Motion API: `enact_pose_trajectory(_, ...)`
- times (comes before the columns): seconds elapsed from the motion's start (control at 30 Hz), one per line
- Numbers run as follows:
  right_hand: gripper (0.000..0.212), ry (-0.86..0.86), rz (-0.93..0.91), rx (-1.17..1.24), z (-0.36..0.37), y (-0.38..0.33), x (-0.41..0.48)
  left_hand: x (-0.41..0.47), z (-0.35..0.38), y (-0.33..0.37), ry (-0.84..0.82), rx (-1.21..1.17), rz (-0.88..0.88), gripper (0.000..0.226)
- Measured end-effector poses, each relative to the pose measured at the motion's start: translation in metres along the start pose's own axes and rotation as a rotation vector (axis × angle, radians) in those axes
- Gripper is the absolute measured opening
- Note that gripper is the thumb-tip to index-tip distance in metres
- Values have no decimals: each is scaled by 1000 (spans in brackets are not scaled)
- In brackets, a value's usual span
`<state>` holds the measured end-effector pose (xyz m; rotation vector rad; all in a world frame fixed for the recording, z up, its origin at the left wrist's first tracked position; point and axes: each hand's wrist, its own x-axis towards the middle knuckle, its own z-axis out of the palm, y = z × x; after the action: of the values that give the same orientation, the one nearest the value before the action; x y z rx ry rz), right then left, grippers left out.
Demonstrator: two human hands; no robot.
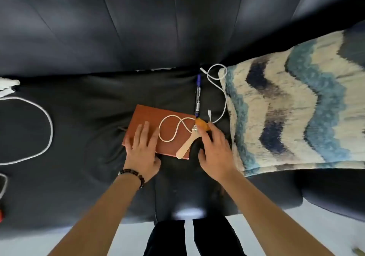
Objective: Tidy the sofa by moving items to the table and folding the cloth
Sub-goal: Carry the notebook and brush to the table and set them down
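Note:
A brown notebook (152, 120) lies on the black sofa seat (88, 117). My left hand (143, 151) rests flat on its near left part, fingers spread. A thin white cable (173, 129) loops over the notebook and runs up toward the cloth. A pale wooden-handled tool (184, 147) with an orange end (202, 126) lies on the notebook's right edge. My right hand (216, 153) hovers just right of it, fingers apart, fingertips by the orange end. A blue pen (198, 96) lies behind. The patterned blue and cream cloth (292, 109) is spread on the right.
A thick white cord (48, 129) curves across the seat at the left, with white items (7, 86) at the far left edge. The sofa backrest (138, 24) rises behind. Pale floor (237, 228) and my dark trouser legs show at the bottom.

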<state>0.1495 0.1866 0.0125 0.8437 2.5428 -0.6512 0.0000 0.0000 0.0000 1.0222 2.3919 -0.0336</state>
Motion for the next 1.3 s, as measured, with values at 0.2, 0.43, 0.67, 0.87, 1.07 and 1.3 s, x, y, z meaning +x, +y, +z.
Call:
enact_pose_trajectory(0.2,63,-11,-74,-22,31,-5,19,19,24,-22,-13,110,27,80)
enact_pose_trajectory(0.43,30,68,-16,88,5,-10,12,3,2,-23,151,153,165,44)
enact_pose_trajectory(0.67,30,22,127,315,-108,-49,-48,-79,-125,13,358,-85,-10,43)
enact_pose_trajectory(0.87,31,147,215,463,-228,-93,-163,-186,-266,56,469,-591,-315,38)
enact_pose_trajectory(1.07,42,327,290,660,-309,-108,-286,-269,-366,93,589,-777,-178,40)
enact_pose_trajectory(1.3,35,667,462,940,-323,-98,-409,-315,-403,169,413,-917,55,46)
